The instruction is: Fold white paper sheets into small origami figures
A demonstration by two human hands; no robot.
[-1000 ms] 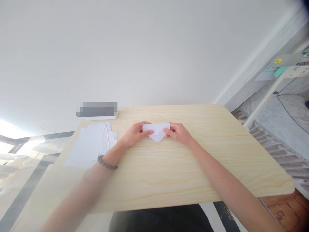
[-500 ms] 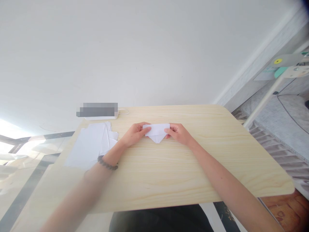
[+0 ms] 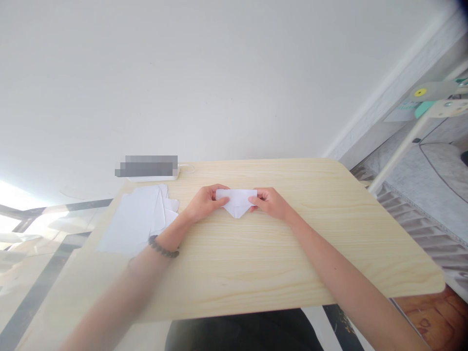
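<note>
A small folded white paper (image 3: 237,201), flat along its far edge and pointed toward me, lies on the light wooden table (image 3: 256,263). My left hand (image 3: 203,202) pinches its left end with thumb and fingers curled. My right hand (image 3: 270,202) pinches its right end the same way. A dark bead bracelet (image 3: 163,247) sits on my left wrist.
A loose stack of white sheets (image 3: 137,219) lies on the table's left side. A white flat object (image 3: 151,175) with a cord rests at the far left edge by the wall. A lamp stand (image 3: 409,141) rises to the right, over grey carpet.
The folded paper's top edge has come down slightly and my fingers have shifted a little on its ends; both hands stay in place.
</note>
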